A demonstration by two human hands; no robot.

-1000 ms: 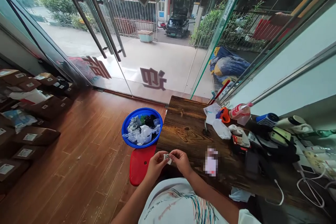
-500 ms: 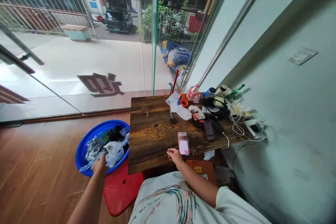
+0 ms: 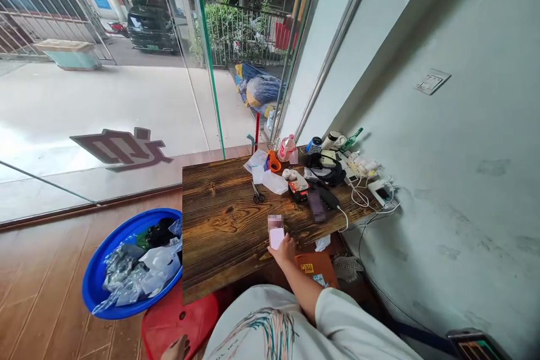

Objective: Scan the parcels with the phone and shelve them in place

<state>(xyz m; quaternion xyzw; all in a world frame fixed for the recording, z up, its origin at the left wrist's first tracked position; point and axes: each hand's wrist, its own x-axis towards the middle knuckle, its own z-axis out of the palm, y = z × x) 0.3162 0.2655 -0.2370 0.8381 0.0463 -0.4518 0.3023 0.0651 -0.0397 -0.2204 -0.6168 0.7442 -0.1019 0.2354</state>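
My right hand is closed around the lower end of a smartphone near the table's front edge. The thumb lies along the phone's left side and the fingers along its right. The screen is lit pale pink, and its upper part is blurred. My left hand is low at the bottom edge of the view, over a red plastic stool. Its fingers seem loosely stretched out with nothing seen in them, and part of the hand is cut off. A pair of scissors lies beyond the phone on the wooden table.
A blue tub of plastic bags stands left of the table. White papers, an orange tape roll, a pink-labelled bottle, a dark phone and white cables crowd the table's back right. A cardboard box sits underneath.
My right hand has moved from beside the smartphone onto it and taken hold. My left hand has withdrawn from above the blue tub to the stool. The view has swung right.
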